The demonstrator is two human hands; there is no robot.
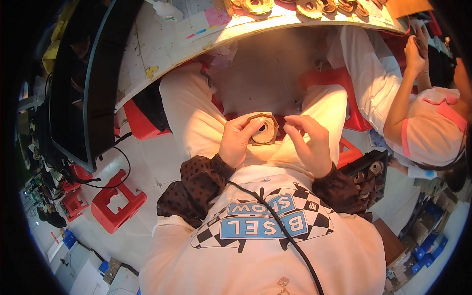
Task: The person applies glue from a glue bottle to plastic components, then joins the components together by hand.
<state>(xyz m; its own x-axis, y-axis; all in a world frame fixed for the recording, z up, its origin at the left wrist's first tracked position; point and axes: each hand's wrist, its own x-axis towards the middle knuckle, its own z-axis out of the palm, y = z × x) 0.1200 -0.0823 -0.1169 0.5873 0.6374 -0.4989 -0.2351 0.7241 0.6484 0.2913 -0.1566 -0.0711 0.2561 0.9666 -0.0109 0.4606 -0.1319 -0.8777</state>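
Note:
My left hand (238,138) grips an octagonal brown-rimmed piece (266,136) over my lap, its thumb lying across the upper face. Inside the rim is a pale, ring-like layer with a dark hole in the middle. Just right of the piece, apart from it, is my right hand (310,143). Its thumb and forefinger come close together in a pinch, and whatever may be between them is too small to make out. Both forearms wear dark patterned sleeves.
A worktable (196,37) curves across the front, with round pale pieces (309,7) along its far side and a white bottle (167,11). A black screen (93,88) stands left. A co-worker (432,123) sits right. A black crate (368,177) and red stool (117,200) flank me.

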